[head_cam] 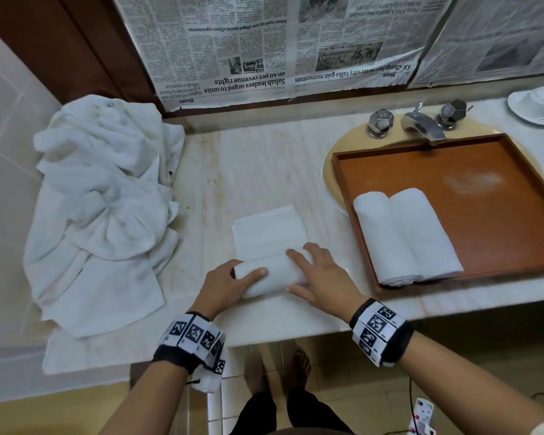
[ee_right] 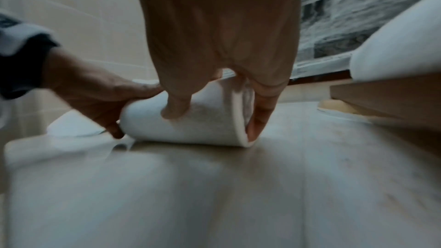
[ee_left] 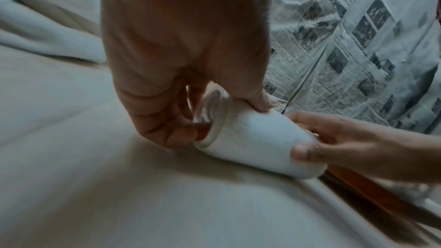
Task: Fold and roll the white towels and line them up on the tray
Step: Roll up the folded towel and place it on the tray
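We see a white towel (head_cam: 272, 246) on the counter (head_cam: 258, 171), near half rolled tight, far half flat and folded, our left hand (head_cam: 225, 285) gripping the roll's left end, our right hand (head_cam: 319, 277) cupping its right end, two finished rolls (head_cam: 405, 237) touching side by side in the tray (head_cam: 484, 158)

Marble counter (head_cam: 264, 158) (streaked), newspaper (head_cam: 264, 42) over the mirror, tiled wall (head_cam: 4, 120), 1 tap (head_cam: 421, 124).

White towels (head_cam: 272, 246), orange-brown tray (head_cam: 453, 164), black-and-white newspaper (head_cam: 264, 42).

both hands (head_cam: 277, 277) grip a half-rolled towel (head_cam: 272, 262) beside the tray (head_cam: 453, 171).
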The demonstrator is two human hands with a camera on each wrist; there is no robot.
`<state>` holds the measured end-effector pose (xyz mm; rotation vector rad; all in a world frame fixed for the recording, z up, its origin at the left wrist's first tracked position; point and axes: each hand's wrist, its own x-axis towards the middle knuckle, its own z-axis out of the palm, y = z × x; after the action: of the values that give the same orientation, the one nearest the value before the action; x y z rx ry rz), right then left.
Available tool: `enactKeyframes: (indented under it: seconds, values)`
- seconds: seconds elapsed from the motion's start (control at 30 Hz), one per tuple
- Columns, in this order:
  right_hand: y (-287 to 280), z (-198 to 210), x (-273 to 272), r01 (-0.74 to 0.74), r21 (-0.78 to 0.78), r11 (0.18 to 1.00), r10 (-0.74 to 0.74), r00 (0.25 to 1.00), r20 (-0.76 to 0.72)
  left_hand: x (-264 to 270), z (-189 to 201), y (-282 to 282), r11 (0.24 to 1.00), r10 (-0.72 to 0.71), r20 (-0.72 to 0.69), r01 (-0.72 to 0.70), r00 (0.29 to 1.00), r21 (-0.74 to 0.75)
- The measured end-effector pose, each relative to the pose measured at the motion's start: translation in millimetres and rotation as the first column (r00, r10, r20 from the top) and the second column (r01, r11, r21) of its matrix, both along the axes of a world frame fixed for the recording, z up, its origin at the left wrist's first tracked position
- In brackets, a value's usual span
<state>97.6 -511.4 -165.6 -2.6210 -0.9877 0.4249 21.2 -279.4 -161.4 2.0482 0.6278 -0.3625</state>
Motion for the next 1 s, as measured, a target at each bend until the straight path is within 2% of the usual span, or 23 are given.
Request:
enactKeyframes:
  seconds: [0.1, 0.2, 0.27, 0.37, 0.43, 0.47, 0.53, 0.57, 0.6, 0.73, 0.8, 0.9, 1.0]
  values:
    - [2.0, -1.3, 15.9, 0.052, 0.039, 0.998, -0.044, 0.982, -0.182, -7.4, -2.9, -4.2, 0.997, 0.031, 0.087, -0.036, 0.996, 0.061]
    - [5.1, 5.0, 35.8, 0.079, 0.041, 0.996, -0.060, 0.938, -0.340, -18.4, -9.5, -2.1, 0.989, -0.098, 0.262, 0.064, 0.960, 0.134]
    - [5.9, 9.8, 44.5, 0.063, 0.035, 0.997, -0.043, 0.907, -0.419, -21.2, -12.9, 0.5, 0.967, -0.204, 0.290, 0.147, 0.935, 0.208]
    - [4.8, 13.0, 48.6, 0.102, 0.054, 0.993, -0.064, 0.874, -0.482, -14.0, -7.8, 7.3, 0.974, -0.185, 0.254, 0.142, 0.949, 0.178]
    - [5.3, 13.9, 44.3, 0.168, 0.048, 0.985, -0.124, 0.865, -0.486, -5.0, 0.0, 11.5, 0.987, -0.152, 0.192, 0.137, 0.970, 0.087]
    - [6.6, 13.3, 38.5, 0.172, 0.025, 0.985, -0.144, 0.889, -0.434, -1.1, 2.4, 13.0, 0.989, -0.145, 0.160, 0.140, 0.976, 0.043]
    - [10.9, 15.1, 23.8, 0.117, -0.056, 0.992, -0.125, 0.977, -0.174, 5.7, 6.9, 14.7, 0.992, -0.125, 0.099, 0.126, 0.987, -0.003]
    - [12.3, 16.9, 15.7, 0.080, -0.089, 0.993, -0.084, 0.995, -0.044, 8.2, 7.7, 14.7, 0.994, -0.111, 0.072, 0.112, 0.991, -0.013]
    - [12.8, 18.3, 8.7, 0.054, -0.110, 0.993, -0.052, 0.998, 0.020, 9.5, 7.8, 14.5, 0.995, -0.097, 0.047, 0.098, 0.994, -0.020]
    - [9.5, 11.3, 1.9, -0.037, -0.208, 0.977, 0.027, 0.998, -0.049, 5.8, 4.8, 9.2, 0.998, -0.044, -0.003, 0.044, 0.999, 0.038]
    - [10.1, 8.3, 7.6, -0.042, -0.204, 0.978, 0.022, 0.995, -0.101, 0.9, 2.6, 3.8, 0.990, -0.024, 0.055, 0.016, 0.998, 0.138]
    - [15.2, 15.1, 24.6, -0.039, -0.186, 0.982, -0.008, 0.970, -0.244, -10.5, -2.1, -3.4, 0.976, -0.143, 0.205, 0.103, 0.968, 0.193]
    - [16.3, 20.3, 36.7, -0.043, -0.183, 0.982, -0.022, 0.940, -0.340, -19.1, -5.6, -5.8, 0.953, -0.251, 0.181, 0.210, 0.951, 0.219]
